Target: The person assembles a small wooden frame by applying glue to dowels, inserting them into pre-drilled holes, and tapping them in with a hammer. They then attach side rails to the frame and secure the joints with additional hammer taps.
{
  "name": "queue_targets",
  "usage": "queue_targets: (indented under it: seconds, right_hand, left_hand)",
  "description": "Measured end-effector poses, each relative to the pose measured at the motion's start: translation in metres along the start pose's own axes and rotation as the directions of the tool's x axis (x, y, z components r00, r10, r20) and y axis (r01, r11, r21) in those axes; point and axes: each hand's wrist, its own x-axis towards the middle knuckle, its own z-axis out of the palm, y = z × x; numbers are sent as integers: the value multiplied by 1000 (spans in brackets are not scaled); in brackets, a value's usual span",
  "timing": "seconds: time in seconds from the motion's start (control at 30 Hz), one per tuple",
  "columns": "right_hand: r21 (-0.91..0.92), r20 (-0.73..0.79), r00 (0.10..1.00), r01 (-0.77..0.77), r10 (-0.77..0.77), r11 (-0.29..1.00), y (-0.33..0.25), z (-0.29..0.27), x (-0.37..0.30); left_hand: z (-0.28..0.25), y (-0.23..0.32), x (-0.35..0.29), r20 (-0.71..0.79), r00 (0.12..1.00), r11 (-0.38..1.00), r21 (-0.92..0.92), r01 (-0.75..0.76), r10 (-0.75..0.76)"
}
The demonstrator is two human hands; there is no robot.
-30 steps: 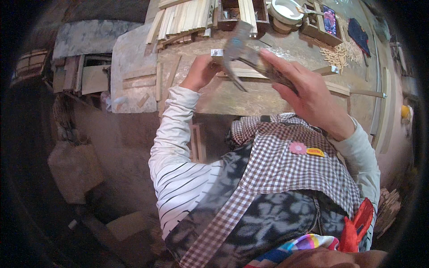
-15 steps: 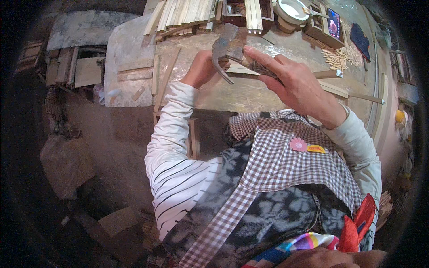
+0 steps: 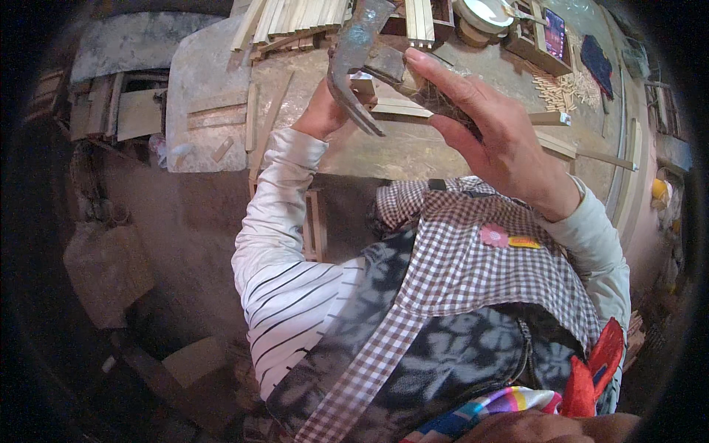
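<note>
My right hand [image 3: 495, 129] is closed around the handle of a claw hammer [image 3: 358, 44], its index finger stretched along the handle. The rusty, worn hammer head is raised above the bench, close to the camera, and its curved claw points down toward me. Behind the claw, my left hand [image 3: 323, 111] is partly hidden, its fingers closed on the end of a pale wooden strip [image 3: 399, 108]. That strip lies on the worn workbench [image 3: 354, 156] and passes behind the hammer and my right hand.
Stacked wooden strips [image 3: 299, 18] lie at the far side. To the right are a white bowl [image 3: 484, 11], a wooden box [image 3: 528, 44] with a phone [image 3: 554, 33] leaning on it, a pile of small wooden dowels [image 3: 557, 92] and a dark cloth [image 3: 597, 66]. Loose strips lie at left.
The hammer head has risen toward the camera and shifted slightly left, looking larger now. My left hand stays at about the same place on the bench, more covered by the hammer.
</note>
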Motion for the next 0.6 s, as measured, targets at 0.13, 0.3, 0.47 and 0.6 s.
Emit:
queue_targets:
  seconds: [0.13,0.3,0.47,0.6]
  right_hand:
    - [-186,266,935,-190,236,964,7,1,-2]
    - [133,36,992,-129,125,983,44,10,-29]
    - [44,99,950,-303,297,952,96,28,-76]
    - [-3,96,910,-406,404,914,123,46,-118]
  left_hand:
    - [-3,11,-7,147,967,709,659,-252,208]
    - [-12,-10,0,149,985,806,571,-155,84]
    - [-22,-40,19,225,974,380,902,-206,-7]
    - [-23,-44,27,274,951,413,856,-310,145]
